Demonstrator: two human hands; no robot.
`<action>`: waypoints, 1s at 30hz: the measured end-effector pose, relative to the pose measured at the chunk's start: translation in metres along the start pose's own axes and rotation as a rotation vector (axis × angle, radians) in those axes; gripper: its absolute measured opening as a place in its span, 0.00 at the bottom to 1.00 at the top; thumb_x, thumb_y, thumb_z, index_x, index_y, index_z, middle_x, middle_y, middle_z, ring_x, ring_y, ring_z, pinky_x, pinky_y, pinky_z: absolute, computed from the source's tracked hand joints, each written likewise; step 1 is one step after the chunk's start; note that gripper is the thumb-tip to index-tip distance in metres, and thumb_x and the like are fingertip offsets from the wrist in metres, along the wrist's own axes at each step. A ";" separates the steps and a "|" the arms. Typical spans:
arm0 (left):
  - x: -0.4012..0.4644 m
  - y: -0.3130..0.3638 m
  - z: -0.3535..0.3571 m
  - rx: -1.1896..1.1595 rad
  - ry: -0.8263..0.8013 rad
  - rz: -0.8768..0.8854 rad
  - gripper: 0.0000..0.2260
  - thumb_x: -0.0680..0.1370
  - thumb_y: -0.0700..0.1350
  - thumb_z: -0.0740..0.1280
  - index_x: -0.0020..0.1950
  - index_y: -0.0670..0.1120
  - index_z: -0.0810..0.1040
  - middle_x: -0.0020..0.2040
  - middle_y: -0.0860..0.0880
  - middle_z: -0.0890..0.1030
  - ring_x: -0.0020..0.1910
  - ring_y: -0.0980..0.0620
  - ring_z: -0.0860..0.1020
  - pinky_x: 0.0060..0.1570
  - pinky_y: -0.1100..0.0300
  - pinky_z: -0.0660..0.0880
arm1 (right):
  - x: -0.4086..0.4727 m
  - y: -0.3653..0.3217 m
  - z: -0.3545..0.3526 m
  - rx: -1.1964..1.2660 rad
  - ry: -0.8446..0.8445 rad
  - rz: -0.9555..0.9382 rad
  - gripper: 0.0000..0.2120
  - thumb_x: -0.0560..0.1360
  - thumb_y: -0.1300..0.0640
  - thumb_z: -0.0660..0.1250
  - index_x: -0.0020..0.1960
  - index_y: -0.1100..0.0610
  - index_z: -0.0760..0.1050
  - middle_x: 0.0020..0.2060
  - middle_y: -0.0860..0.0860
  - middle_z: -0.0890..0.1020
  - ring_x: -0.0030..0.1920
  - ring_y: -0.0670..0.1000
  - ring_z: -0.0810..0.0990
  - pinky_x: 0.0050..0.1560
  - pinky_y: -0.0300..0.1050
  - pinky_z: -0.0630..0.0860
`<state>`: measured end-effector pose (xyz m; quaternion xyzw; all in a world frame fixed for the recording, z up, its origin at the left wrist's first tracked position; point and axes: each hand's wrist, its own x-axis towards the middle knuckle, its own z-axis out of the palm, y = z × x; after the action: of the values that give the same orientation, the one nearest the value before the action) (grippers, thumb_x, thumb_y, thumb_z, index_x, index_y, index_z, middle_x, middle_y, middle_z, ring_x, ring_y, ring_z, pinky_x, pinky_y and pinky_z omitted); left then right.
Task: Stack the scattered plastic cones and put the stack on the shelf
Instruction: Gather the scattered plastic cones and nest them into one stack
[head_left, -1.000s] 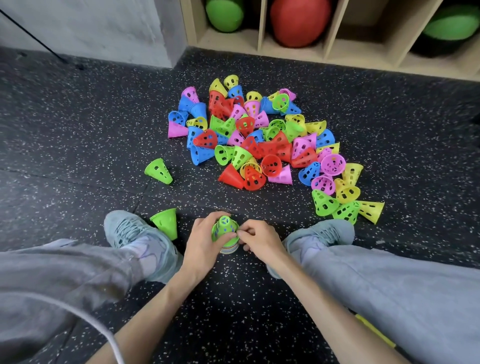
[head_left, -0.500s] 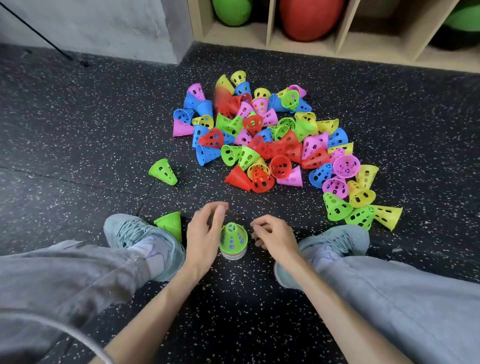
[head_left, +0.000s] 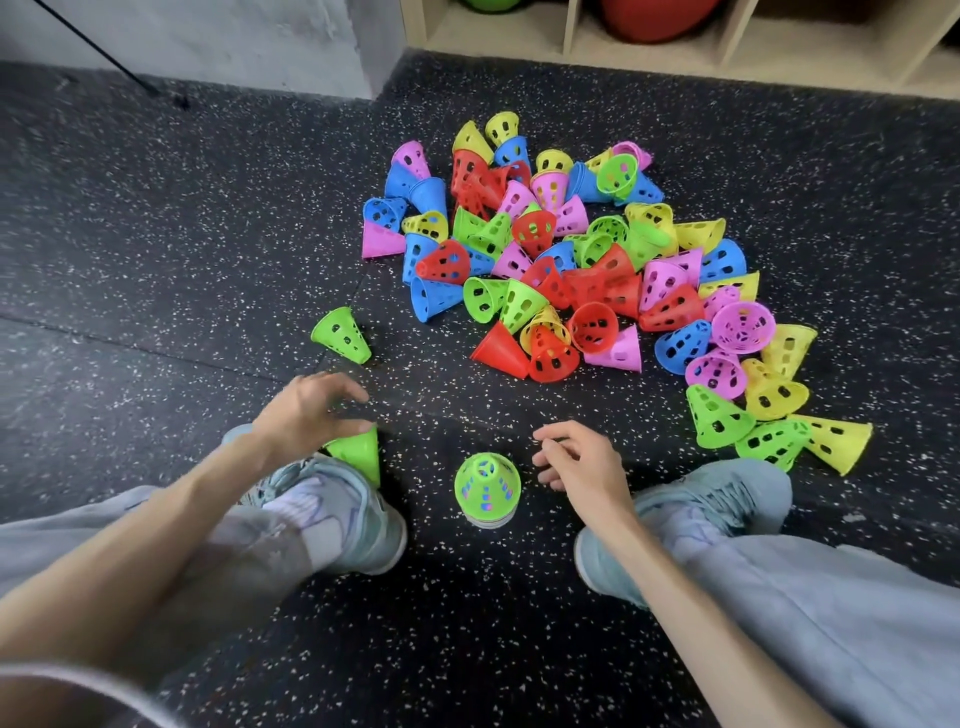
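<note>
A short stack of cones (head_left: 487, 488), green on top, stands upright on the floor between my feet, with neither hand on it. My left hand (head_left: 310, 410) hovers over a single green cone (head_left: 358, 453) that rests against my left shoe; the thumb touches the cone's top and the fingers are spread. My right hand (head_left: 577, 463) is just right of the stack, loosely curled and holding nothing. A big pile of scattered cones (head_left: 571, 260) in red, blue, pink, yellow and green lies farther out. One green cone (head_left: 341, 335) lies alone to the pile's left.
A wooden shelf (head_left: 675, 57) with balls in its compartments runs along the far edge. A grey wall corner (head_left: 311, 47) stands at its left. My shoes (head_left: 343, 514) (head_left: 711, 509) and legs flank the stack on the speckled black floor.
Both hands let go of the stack, which stays standing. My left hand moved left onto the green cone by my shoe; my right hand drew back to the right.
</note>
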<state>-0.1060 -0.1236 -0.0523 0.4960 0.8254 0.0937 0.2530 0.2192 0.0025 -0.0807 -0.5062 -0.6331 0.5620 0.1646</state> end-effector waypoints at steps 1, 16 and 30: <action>0.001 -0.004 0.003 -0.012 -0.028 -0.036 0.12 0.73 0.52 0.78 0.54 0.53 0.82 0.52 0.57 0.82 0.50 0.54 0.80 0.54 0.56 0.76 | 0.000 0.001 0.001 -0.003 -0.003 0.006 0.10 0.82 0.63 0.63 0.52 0.52 0.81 0.39 0.50 0.85 0.34 0.45 0.83 0.37 0.39 0.79; -0.015 0.014 0.018 -0.095 0.097 0.041 0.05 0.78 0.45 0.75 0.48 0.53 0.80 0.45 0.58 0.85 0.47 0.57 0.83 0.51 0.55 0.79 | -0.017 -0.011 -0.005 -0.048 0.019 -0.005 0.12 0.81 0.63 0.62 0.51 0.50 0.81 0.40 0.49 0.86 0.35 0.46 0.84 0.42 0.45 0.81; -0.035 0.112 -0.004 -0.281 0.335 0.397 0.04 0.76 0.45 0.75 0.50 0.52 0.85 0.38 0.69 0.74 0.44 0.65 0.74 0.45 0.71 0.68 | -0.027 -0.077 0.010 -0.176 -0.081 -0.412 0.16 0.80 0.54 0.69 0.64 0.39 0.76 0.59 0.34 0.73 0.53 0.40 0.79 0.58 0.43 0.77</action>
<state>-0.0078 -0.0988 0.0080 0.5855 0.7215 0.3351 0.1560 0.1876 -0.0146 -0.0062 -0.3557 -0.7757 0.4789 0.2059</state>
